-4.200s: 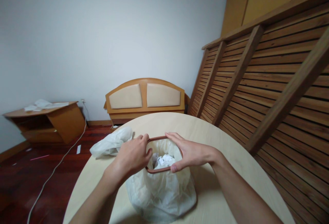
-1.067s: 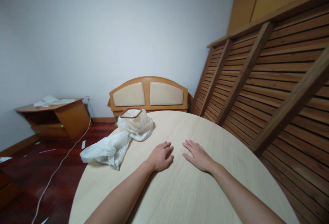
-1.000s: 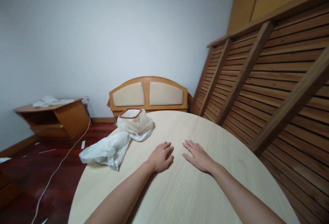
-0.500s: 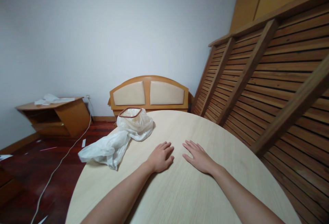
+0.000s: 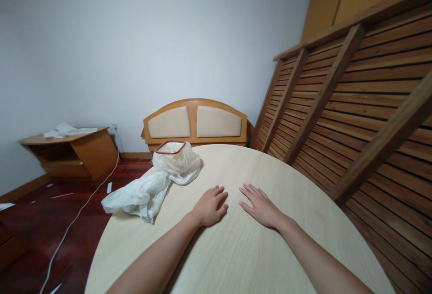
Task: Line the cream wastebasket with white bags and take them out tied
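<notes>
our left hand (image 5: 209, 206) lies palm down on the table (image 5: 236, 258), fingers loosely apart and a little curled, gripping nothing. our right hand (image 5: 259, 206) lies flat just beside it at its 3 o'clock, fingers stretched and slightly spread, also gripping nothing. the two hands are close but not touching. both forearms run back over the tabletop toward us at 6 o'clock. the table is round and pale, and it fills the lower middle of the view

at 11 o'clock from the left hand, near the table's far edge, a bin (image 5: 171, 153) with a brown rim stands upright. its white liner (image 5: 182, 170) spills over its sides. a crumpled white bag (image 5: 135, 197) lies at the left hand's 9 o'clock, touching the liner and hanging partly over the table's edge. both are well apart from our hands

beyond the table at 12 o'clock a headboard (image 5: 195, 123) stands against the wall (image 5: 135, 37). at 9 o'clock a low cabinet (image 5: 84, 154) sits on the dark floor (image 5: 30, 240), with a cable (image 5: 77, 222) trailing past it. at 3 o'clock a slatted frame (image 5: 354, 105) stands tilted
</notes>
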`<state>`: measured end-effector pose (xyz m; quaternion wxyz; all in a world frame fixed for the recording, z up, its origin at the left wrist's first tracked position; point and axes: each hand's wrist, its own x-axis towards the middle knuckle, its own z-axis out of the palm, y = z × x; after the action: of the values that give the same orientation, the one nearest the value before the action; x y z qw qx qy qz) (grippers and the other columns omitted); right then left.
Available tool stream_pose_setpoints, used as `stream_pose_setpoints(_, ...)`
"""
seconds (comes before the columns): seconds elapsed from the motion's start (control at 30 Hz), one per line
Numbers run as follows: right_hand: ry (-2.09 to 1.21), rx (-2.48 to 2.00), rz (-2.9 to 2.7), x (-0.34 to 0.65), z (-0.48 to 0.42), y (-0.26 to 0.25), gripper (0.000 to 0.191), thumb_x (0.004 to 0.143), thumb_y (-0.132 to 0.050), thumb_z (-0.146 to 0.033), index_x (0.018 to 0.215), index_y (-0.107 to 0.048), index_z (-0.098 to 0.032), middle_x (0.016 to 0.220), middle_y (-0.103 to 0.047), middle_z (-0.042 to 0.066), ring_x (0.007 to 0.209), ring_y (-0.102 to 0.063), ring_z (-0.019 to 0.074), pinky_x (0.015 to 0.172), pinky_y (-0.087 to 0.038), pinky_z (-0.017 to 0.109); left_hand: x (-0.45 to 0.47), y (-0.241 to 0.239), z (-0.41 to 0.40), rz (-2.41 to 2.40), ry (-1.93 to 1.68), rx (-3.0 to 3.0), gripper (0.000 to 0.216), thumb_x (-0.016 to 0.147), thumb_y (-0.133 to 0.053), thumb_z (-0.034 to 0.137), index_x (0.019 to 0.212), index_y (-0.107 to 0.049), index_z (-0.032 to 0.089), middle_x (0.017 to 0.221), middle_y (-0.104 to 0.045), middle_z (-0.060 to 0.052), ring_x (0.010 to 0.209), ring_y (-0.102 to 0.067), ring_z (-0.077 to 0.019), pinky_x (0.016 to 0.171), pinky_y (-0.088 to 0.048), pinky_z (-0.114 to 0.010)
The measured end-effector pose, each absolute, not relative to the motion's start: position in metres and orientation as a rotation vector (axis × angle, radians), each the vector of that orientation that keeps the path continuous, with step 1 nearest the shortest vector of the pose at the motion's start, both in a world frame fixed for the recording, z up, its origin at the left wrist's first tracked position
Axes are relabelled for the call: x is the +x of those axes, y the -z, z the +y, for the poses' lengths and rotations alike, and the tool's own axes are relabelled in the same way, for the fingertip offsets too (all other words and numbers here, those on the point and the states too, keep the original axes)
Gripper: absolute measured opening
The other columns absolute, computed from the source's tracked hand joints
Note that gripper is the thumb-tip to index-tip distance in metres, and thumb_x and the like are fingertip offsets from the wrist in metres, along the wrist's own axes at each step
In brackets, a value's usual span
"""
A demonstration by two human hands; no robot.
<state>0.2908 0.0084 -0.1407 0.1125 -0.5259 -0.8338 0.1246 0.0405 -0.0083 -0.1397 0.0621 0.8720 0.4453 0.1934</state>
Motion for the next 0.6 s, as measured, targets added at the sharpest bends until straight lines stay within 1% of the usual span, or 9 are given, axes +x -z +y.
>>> stream_pose_setpoints(0.13, -0.365, -1.55, -2.451, 0.291, 0.009, 0.141, 0.07, 0.098, -0.038, -0.062, 0.154, -0.042, -0.021, 0.165, -0.03, 0.008, 0.154, -0.021, 0.0278, 0.125, -0.014, 0.048, 0.04, 0.14, -0.008, 1.347, -0.588, 2.642, 0.045, 0.095, -0.053, 0.036, 0.137, -0.058, 0.02, 0.15, -0.053, -0.014, 0.141, -0.046, -0.0315, 0.118, -0.038, -0.051)
stream_pose_setpoints(0.3, -0.373, -1.535, -2.44, 0.292, 0.01, 0.142, 0.071, 0.097, -0.038, -0.064, 0.153, -0.043, -0.021, 0.165, -0.031, 0.008, 0.155, -0.021, 0.0282, 0.125, -0.013, 0.048, 0.041, 0.139, -0.008, 1.358, -0.598, 2.653, 0.045, 0.093, -0.055, 0.036, 0.135, -0.06, 0.02, 0.149, -0.054, -0.014, 0.14, -0.048, -0.0312, 0.117, -0.039, -0.05)
stream_pose_setpoints(0.43, -0.383, -1.522, -2.437, 0.293, 0.009, 0.142, 0.07, 0.097, -0.038, -0.064, 0.153, -0.043, -0.023, 0.165, -0.031, 0.008, 0.154, -0.021, 0.0282, 0.125, -0.013, 0.049, 0.043, 0.13, -0.007, 1.406, -0.656, 2.658, 0.036, 0.093, -0.057, 0.038, 0.124, -0.067, 0.022, 0.137, -0.065, -0.011, 0.129, -0.058, -0.0276, 0.112, -0.046, -0.043)
stream_pose_setpoints(0.6, -0.371, -1.537, -2.443, 0.293, 0.01, 0.142, 0.07, 0.097, -0.038, -0.063, 0.153, -0.044, -0.021, 0.165, -0.031, 0.008, 0.154, -0.021, 0.0288, 0.125, -0.013, 0.049, 0.031, 0.097, 0.008, 1.612, -0.803, 2.642, 0.029, 0.099, -0.047, 0.033, 0.112, -0.07, 0.021, 0.121, -0.071, -0.01, 0.113, -0.065, -0.025, 0.102, -0.051, -0.039)
